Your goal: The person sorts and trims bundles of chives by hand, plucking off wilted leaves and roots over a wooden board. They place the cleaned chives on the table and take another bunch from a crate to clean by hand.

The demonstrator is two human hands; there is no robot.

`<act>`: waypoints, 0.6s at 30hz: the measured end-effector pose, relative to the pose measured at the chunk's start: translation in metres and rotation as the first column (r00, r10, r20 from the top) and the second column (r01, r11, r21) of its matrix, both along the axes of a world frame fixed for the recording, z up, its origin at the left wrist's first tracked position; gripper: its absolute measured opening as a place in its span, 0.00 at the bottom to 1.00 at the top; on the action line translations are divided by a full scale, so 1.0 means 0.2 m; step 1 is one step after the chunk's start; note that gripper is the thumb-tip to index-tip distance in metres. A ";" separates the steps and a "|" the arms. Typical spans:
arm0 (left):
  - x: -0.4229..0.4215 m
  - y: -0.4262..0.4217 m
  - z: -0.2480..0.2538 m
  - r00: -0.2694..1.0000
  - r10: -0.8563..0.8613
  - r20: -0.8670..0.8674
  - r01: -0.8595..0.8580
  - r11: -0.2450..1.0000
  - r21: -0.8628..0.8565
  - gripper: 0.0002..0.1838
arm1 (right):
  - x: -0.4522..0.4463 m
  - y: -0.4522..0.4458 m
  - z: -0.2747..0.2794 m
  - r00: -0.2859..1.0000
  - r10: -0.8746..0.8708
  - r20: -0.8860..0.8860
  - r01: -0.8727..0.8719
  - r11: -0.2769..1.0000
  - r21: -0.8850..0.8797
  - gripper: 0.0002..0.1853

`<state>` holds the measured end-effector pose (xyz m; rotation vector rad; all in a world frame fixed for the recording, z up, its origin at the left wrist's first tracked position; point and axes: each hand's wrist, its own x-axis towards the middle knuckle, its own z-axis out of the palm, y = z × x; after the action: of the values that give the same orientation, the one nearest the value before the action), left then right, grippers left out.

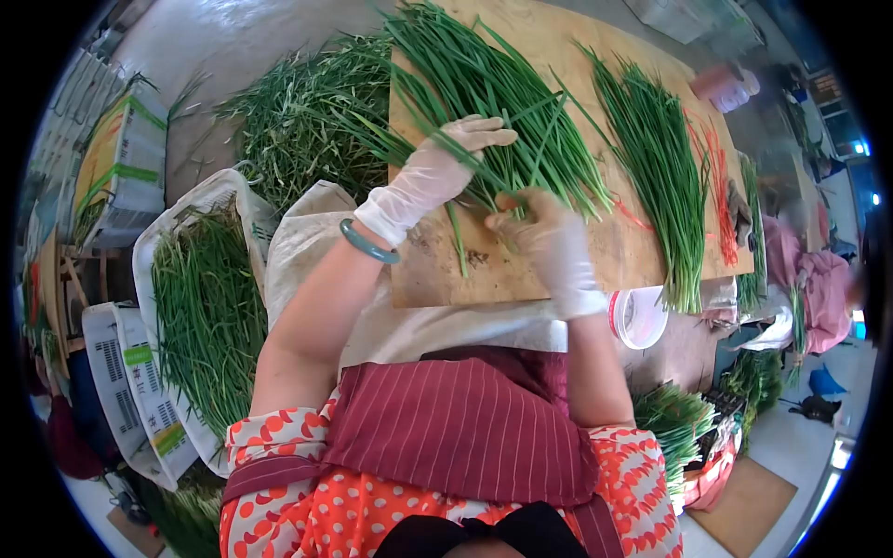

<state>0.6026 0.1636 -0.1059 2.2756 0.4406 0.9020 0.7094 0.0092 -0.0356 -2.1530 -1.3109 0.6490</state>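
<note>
A loose heap of garlic chives (498,93) lies across the wooden board in front of me. My left hand (446,167), in a thin white glove, is closed around a few chives at the heap's near left side, its fingers pointing right. Some leaves run over its palm side. Close beside it, my right hand (547,244), also gloved and blurred by motion, has its fingers curled at the lower ends of these chives. What exactly lies between its fingertips is partly hidden. To the right, a neater bundle of chives (656,167) rests with its stems over the near edge.
Red ties (716,191) lie at the right of the wooden board (423,279). A pink container (726,86) stands at its far right corner. A pile of leaves (316,121) and a white crate of greens (149,246) are on the left. A white bucket (644,318) sits below the board.
</note>
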 end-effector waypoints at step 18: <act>-0.10 0.01 0.00 0.938 0.151 -0.313 -0.040 0.942 0.334 0.17 | 0.11 0.02 -0.09 0.998 -0.042 -0.054 0.050 0.986 0.157 0.16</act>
<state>0.5835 0.1651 -0.1066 2.7485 0.5934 0.6698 0.7313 0.0134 -0.0539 -2.0203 -1.2392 0.5580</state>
